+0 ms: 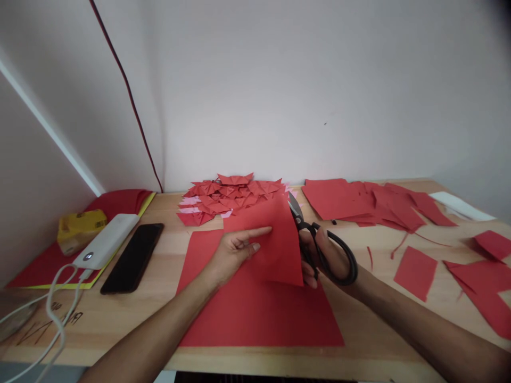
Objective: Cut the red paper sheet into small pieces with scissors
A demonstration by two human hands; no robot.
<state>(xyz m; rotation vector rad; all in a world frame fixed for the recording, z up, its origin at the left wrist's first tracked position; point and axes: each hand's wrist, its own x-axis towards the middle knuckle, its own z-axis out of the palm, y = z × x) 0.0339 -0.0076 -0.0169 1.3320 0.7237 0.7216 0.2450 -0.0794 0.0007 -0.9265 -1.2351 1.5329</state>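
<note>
My left hand (233,252) lies against the front of a raised red paper sheet (279,242). Its index finger is stretched out across the sheet, the thumb stands apart below, and the other fingers look curled. Black-handled scissors (335,255) are in my right hand (325,252), with their blades pointing up beside the sheet's right edge. Some right fingertips show at the sheet's lower right edge, partly hidden behind it. Beneath both hands a larger red sheet (263,324) lies flat on the wooden table (371,340).
Folded red and pink paper pieces (235,194) are heaped by the wall. Red sheets (339,197) and cut pieces (415,271) spread to the right, near a white paper (463,205). Leftward lie a phone (133,258), a cabled white power bank (107,242) and a yellow packet (82,229).
</note>
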